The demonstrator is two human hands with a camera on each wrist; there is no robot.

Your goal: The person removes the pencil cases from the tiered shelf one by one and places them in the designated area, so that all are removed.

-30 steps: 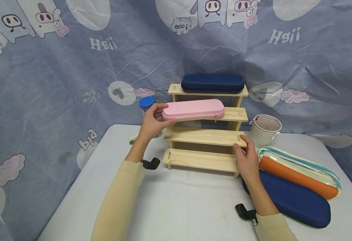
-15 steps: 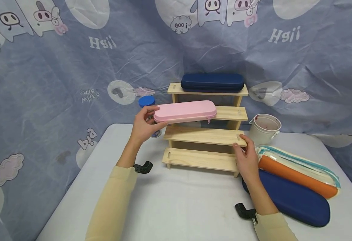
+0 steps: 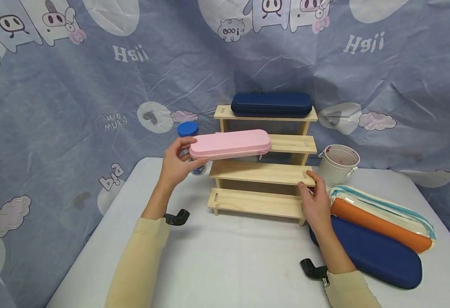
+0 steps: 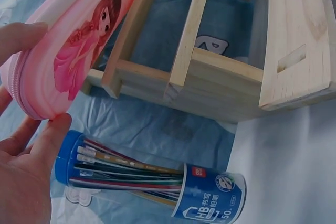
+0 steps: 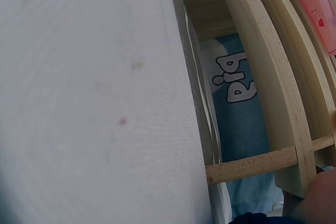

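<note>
My left hand (image 3: pixel 174 164) holds the left end of a pink zip pencil case (image 3: pixel 230 144), thumb below and fingers above. The case hangs level in front of the upper middle tier of a four-step wooden shelf (image 3: pixel 261 172). In the left wrist view, a girl in a pink dress is printed on the pencil case (image 4: pixel 86 40). My right hand (image 3: pixel 315 203) grips the right end of the shelf's second tier from the bottom. In the right wrist view only a blurred bit of that hand (image 5: pixel 321 198) shows at the lower right.
A navy case (image 3: pixel 272 104) lies on the top tier. Left of the shelf stands a blue-lidded tub of pencils (image 4: pixel 131 171). On the right are a white bucket (image 3: pixel 338 164), an orange and clear pencil case (image 3: pixel 380 222) and a larger navy case (image 3: pixel 375 256), on a white table (image 3: pixel 228 265).
My left hand has moved left and slightly down with the pink pencil case, away from the shelf's right side. My right hand has stayed on the shelf.
</note>
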